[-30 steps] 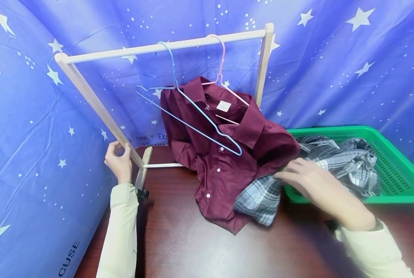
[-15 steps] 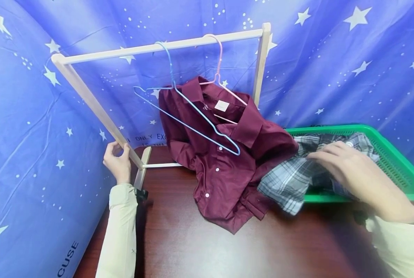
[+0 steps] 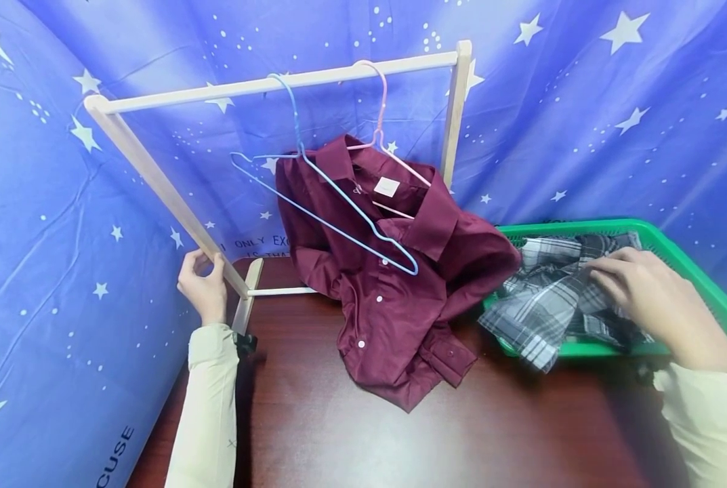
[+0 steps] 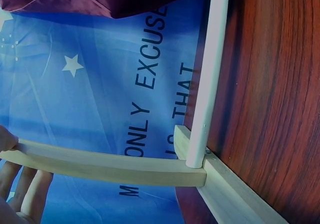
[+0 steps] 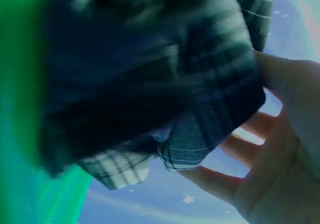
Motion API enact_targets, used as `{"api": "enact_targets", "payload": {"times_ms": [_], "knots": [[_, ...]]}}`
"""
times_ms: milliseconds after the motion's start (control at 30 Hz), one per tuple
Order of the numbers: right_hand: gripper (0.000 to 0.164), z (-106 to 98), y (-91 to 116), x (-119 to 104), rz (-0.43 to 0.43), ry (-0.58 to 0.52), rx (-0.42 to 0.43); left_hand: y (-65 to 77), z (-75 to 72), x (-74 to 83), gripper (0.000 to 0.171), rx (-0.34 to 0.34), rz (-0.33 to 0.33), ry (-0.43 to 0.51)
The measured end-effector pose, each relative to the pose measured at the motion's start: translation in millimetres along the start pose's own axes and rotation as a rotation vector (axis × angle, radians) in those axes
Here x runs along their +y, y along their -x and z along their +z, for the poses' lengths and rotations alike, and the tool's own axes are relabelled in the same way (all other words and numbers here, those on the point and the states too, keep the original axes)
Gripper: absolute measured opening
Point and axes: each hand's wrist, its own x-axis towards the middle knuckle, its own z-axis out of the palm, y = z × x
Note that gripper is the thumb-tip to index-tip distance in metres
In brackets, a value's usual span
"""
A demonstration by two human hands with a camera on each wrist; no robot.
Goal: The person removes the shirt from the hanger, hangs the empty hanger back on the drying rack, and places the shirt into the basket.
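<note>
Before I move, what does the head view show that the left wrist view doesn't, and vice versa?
Only the head view: right hand, plaid garment, green basket, blue hanger, pink hanger.
Only the left wrist view: the end of "EXCUSE" after "ONLY" on the curtain, covered by the maroon shirt in the head view.
Both: left hand, left post, lower rail, tabletop, parts of shirt and curtain.

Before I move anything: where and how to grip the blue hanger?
I'd pinch the blue hanger by its stem, below the hook, from the front: the hook sits over the rack's top rail, and the stem's upper part shows clear of the maroon shirt.
</note>
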Motion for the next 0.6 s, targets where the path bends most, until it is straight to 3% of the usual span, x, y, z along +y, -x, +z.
{"api": "enact_targets", "payload": {"times_ms": [167,600], "knots": [[0.030,10.9,-0.9,16.1,0.074,0.007,-0.079,0.3,-0.4,0.3,0.020,0.000,-0.005,-0.013],[0.034,33.9,-3.3,47.1,0.057,-0.007,-0.204,-0.8,0.5,-1.9,0.019,0.008,0.001,-0.028]]}}
